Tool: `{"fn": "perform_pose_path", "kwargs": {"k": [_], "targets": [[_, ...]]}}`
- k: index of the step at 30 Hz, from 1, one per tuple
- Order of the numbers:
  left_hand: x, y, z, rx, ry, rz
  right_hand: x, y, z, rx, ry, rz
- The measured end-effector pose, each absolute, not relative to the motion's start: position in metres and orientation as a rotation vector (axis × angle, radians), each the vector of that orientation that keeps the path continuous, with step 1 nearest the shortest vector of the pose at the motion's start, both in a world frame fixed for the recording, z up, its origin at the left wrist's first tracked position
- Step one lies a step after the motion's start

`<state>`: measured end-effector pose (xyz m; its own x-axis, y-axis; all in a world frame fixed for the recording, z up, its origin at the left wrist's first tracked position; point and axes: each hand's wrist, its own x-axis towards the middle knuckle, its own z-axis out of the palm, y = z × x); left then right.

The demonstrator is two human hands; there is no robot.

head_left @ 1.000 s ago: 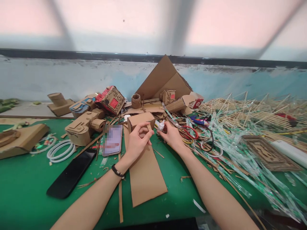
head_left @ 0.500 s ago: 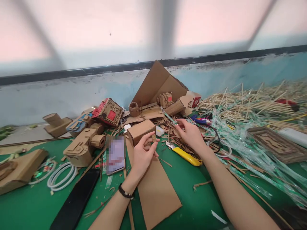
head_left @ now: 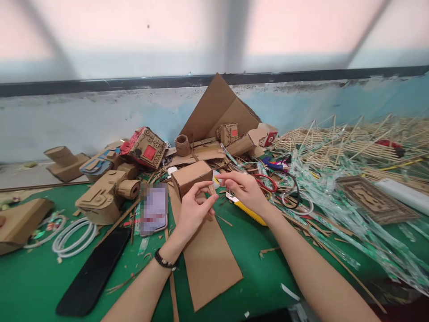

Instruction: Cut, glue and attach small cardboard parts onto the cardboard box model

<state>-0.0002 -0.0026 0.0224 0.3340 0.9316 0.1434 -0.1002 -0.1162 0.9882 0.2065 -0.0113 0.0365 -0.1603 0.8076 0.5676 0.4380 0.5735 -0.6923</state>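
Observation:
My left hand (head_left: pixel 197 205), with a dark beaded bracelet at the wrist, pinches a small cardboard piece (head_left: pixel 212 189) between thumb and fingers. Close to that piece is my right hand (head_left: pixel 246 190), its thumb and fingers drawn together; whatever they hold is too small to make out. Behind my left fingers stands a cardboard box (head_left: pixel 192 174). Below lies a flat cardboard sheet (head_left: pixel 214 268), partly covered by my left hand. A yellow utility knife (head_left: pixel 250 212) rests on the green table, partly hidden by my right hand. A translucent container (head_left: pixel 216 179) shows behind the fingertips.
To the left are a phone (head_left: pixel 154 210), a cardboard camera model (head_left: pixel 103 197), a black flat object (head_left: pixel 94 273) and a coiled white cable (head_left: pixel 73 237). Red-handled scissors (head_left: pixel 268 182), plastic strips (head_left: pixel 321 197) and thin sticks (head_left: pixel 335 143) spread over the right. Cardboard scraps pile up behind.
My right hand has come left from the scrap pile to beside the piece in my left hand. The red scissors handle now shows. The whole view has shifted slightly.

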Motion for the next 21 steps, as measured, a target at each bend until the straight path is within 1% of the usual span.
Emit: {"fn": "perform_pose_path", "kwargs": {"k": [5, 11, 21], "targets": [[-0.0010, -0.0021, 0.0268, 1.348, 0.790, 1.041, 0.1991, -0.0158, 0.0353, -0.911, -1.873, 0.536], [-0.0034, -0.0026, 0.0309, 1.308, 0.752, 1.036, 0.1993, -0.0165, 0.0338, -0.891, -1.808, 0.720], [-0.0035, -0.0041, 0.0331, 1.272, 0.727, 1.020, 0.1975, -0.0184, 0.0345, -0.882, -1.794, 0.746]]}}
